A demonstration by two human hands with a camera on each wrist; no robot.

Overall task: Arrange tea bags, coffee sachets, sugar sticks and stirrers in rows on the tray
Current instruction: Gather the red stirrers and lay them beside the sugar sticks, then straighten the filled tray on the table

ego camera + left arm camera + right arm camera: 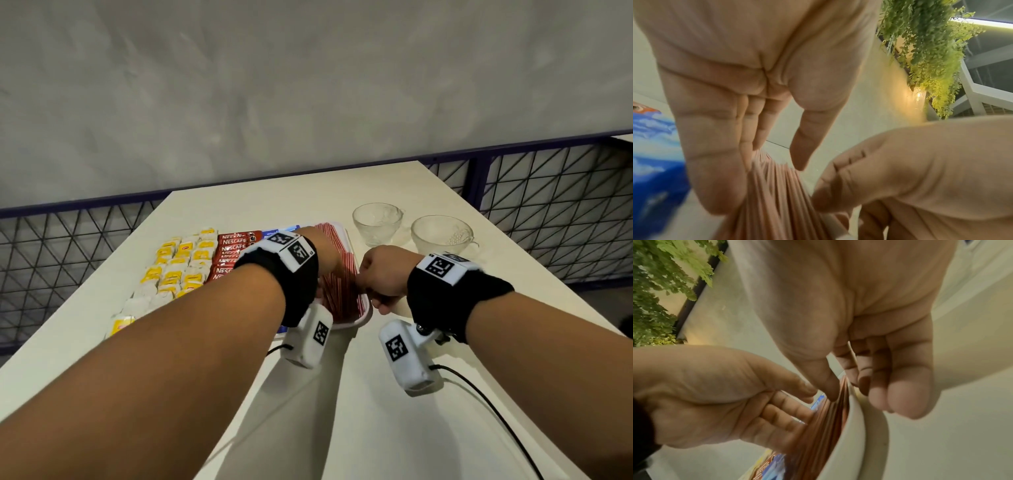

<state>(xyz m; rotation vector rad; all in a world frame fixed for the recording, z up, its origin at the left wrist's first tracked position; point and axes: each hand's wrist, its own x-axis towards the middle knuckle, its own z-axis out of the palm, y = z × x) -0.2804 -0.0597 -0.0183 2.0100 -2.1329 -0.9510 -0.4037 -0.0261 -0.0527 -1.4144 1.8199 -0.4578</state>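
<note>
A white tray [363, 317] holds rows of yellow tea bags [178, 267], red coffee sachets [233, 250], blue sugar sticks [277, 233] and, along its right side, red-and-white striped stirrers [339, 294]. My left hand [330, 255] lies over the stirrers [777, 194], its straight fingers [723, 186] touching their tops and its thumb held off them. My right hand [373, 291] is at the tray's right rim [859, 426]. Its thumb [830, 391] presses the outermost stirrers [830, 426] from inside, and its curled fingers [900, 394] sit outside the rim.
Two glass cups [376, 222] [442, 233] stand on the pale table [394, 428] right of the tray. A black cable [479, 401] trails from the right wrist camera. A dark mesh railing [548, 205] runs behind the table. The left forearm hides the tray's front left part.
</note>
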